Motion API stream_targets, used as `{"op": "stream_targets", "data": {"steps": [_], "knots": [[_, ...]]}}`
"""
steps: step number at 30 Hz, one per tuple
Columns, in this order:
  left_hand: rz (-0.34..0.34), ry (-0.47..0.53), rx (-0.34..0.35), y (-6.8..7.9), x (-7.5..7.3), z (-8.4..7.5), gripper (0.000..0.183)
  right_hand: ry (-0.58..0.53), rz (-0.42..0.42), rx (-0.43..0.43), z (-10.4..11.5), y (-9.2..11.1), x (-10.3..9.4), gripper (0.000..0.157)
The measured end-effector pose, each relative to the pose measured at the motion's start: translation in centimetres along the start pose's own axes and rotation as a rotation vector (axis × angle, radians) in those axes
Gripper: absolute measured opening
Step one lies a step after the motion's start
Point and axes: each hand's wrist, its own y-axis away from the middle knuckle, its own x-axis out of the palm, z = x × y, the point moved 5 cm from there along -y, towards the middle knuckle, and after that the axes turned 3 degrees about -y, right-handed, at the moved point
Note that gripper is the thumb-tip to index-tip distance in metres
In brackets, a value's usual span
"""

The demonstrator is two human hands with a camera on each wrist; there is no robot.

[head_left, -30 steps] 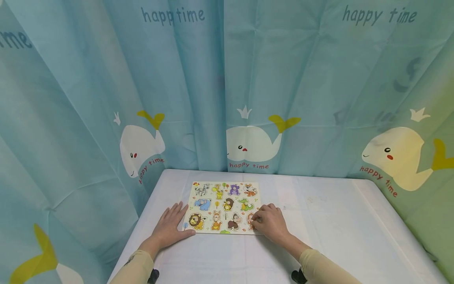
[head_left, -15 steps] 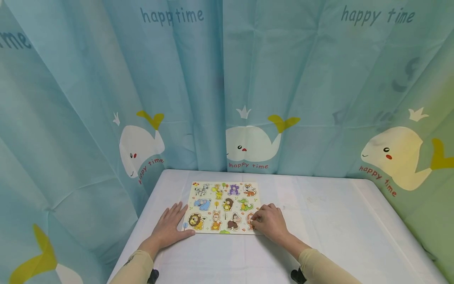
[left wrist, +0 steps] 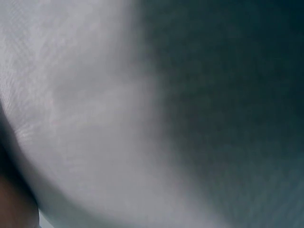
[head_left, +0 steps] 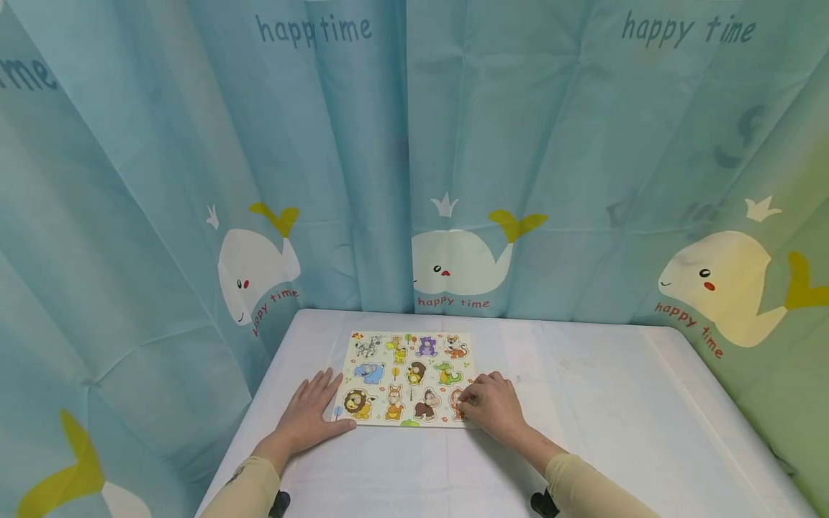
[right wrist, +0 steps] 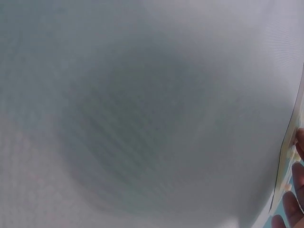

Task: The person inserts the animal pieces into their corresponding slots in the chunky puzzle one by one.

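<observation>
A cream peg puzzle board with cartoon animal pieces lies flat on the white table. Spread along its left edge is my left hand, fingers straight, thumb at the near-left corner by the lion piece. At the near-right corner my right hand pinches an orange animal puzzle piece, its fingers covering most of that piece. Gorilla and crocodile pieces sit close to those fingers. In the right wrist view, fingertips show at the right border beside the board's edge.
A white cloth covers the table. Blue curtains printed with whales hang right behind it and along the left; the right side turns green. Dark wrist-worn pieces show under both forearms. The left wrist view is mostly blurred cloth.
</observation>
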Motion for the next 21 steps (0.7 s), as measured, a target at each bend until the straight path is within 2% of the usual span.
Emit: {"op": "stream_targets", "data": {"steps": [11,21], "knots": [[-0.038,0.031,0.022,0.00,-0.31,-0.38,0.107,-0.033,0.004,0.024,-0.17,0.19,0.00,0.009],[0.013,0.018,0.005,-0.55,-0.42,0.11,0.106,-0.032,-0.010,0.012,-0.70,0.35,-0.23,0.004]]}}
